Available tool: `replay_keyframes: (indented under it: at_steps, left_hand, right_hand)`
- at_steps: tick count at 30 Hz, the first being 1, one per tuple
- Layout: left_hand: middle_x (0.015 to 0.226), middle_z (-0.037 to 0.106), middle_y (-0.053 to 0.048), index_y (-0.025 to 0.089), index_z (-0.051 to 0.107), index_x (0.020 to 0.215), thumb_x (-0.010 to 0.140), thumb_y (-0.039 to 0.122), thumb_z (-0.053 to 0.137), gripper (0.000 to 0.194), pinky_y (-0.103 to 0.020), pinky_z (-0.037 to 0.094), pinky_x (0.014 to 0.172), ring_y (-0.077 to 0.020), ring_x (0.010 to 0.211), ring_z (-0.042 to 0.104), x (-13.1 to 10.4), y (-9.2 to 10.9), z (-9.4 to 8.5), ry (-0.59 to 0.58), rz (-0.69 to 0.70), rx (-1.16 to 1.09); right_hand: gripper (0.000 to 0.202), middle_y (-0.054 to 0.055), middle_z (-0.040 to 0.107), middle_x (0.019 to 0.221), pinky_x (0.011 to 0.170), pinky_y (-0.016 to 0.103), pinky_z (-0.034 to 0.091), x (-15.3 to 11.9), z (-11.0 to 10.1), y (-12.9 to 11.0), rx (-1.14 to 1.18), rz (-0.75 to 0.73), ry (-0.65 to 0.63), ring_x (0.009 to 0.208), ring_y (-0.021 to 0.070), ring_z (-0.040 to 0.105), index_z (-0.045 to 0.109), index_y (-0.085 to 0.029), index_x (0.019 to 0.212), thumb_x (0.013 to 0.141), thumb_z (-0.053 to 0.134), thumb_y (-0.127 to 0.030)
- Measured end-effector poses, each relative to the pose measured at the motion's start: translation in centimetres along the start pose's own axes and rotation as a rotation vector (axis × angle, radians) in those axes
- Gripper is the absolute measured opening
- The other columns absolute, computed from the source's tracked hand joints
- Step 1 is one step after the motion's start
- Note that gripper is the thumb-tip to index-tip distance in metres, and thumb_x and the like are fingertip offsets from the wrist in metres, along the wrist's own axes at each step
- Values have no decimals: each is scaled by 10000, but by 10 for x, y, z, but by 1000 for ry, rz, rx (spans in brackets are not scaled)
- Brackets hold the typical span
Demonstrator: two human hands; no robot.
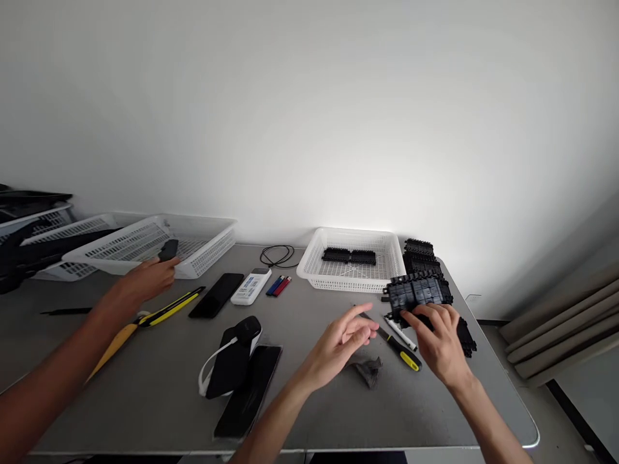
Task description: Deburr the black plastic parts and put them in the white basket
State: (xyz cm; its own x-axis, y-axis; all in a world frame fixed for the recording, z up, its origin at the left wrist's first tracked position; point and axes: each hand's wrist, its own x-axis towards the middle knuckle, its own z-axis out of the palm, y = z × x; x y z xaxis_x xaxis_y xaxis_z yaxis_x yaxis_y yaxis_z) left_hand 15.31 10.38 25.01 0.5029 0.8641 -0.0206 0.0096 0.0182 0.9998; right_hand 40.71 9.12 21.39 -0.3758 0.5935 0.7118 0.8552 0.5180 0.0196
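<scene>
With our right hand [441, 338] we grasp the near edge of a black panel [414, 293], fingers and thumb closed on it. The panel is tilted, its ribbed face toward us, by the table's [348, 422] right edge — whether it is fully clear of the pieces around it, we cannot tell. Behind it, a pile of similar panels [420, 263] stands near the far right corner. Our left hand [336, 345] grips nothing; its fingers are loosely spread above the table, near a grey scrap [370, 372] and a tool with a yellow-and-black handle [409, 358]. A white marker [403, 335] lies just beside that tool. Along the far edge, two black pieces [362, 257] lie side by side in a white basket [355, 284]. Towards the left — a co-worker's hand [149, 283] holds a small dark object [168, 250].
</scene>
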Motion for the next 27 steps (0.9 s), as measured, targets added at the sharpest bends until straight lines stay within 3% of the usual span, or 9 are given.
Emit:
replay_keyframes:
  at_steps: [4,7,11,15,18,20,23,25,27]
  left_hand:
    - [1212,661,-145,190,506,1381,883,537,573,610,-366,547,819,-234,848,715,40,11,-4,130,48,49]
    - [1163,671,-134,157,575,1301,847,563,603,610,-336,552,696,-178,640,686,59,13,-9,237,73,80]
    - [949,703,-87,131,610,1243,802,555,661,614,-295,546,618,-181,677,655,75,18,-16,236,116,12]
    - [937,703,-96,124,676,1139,759,504,727,540,-264,532,564,-172,704,617,86,19,-25,191,156,-51]
    - [893,695,-87,116,670,1159,740,495,746,570,-267,520,534,-154,645,591,90,13,-35,234,130,-77]
    - [871,682,-72,109,660,1171,737,505,746,594,-270,509,528,-133,594,569,92,8,-43,279,115,-82]
    - [816,659,-38,111,668,1144,715,520,759,600,-276,503,551,-110,537,549,92,3,-52,318,102,-78]
    - [777,654,-21,111,659,1157,701,533,767,631,-287,510,587,-108,518,553,93,0,-57,350,92,-80]
    - [766,665,-20,107,629,1212,702,542,764,684,-300,521,621,-113,516,566,93,-2,-62,369,79,-80]
  right_hand:
    - [519,80,623,1081,948,440,322,29,16,-13,47,-30,64,1063,241,526,596,-273,1281,881,427,12]
    - [517,73,632,1064,948,433,319,42,28,-14,79,-8,100,1055,230,530,579,-272,1312,902,433,8]
    - [525,63,643,1069,952,445,323,59,34,-11,105,9,106,1060,232,544,577,-304,1332,916,451,-8]
    - [466,61,641,1069,929,458,361,73,32,-5,168,28,98,1089,252,547,654,-332,1243,915,494,-42]
    - [347,62,635,1104,953,481,396,77,28,7,363,71,139,1170,286,523,695,-350,1167,910,578,-148]
    - [298,73,624,1144,962,485,422,76,27,16,554,181,252,1185,294,522,691,-333,1165,907,605,-213]
    - [315,86,617,1176,881,410,486,77,32,26,787,489,346,1080,259,574,652,-300,1232,921,604,-311]
    - [383,86,638,1124,778,343,502,78,39,28,878,681,250,934,219,600,621,-272,1285,921,604,-390]
    - [401,60,651,930,661,289,476,80,47,27,969,770,119,749,173,566,647,-224,1243,920,590,-456]
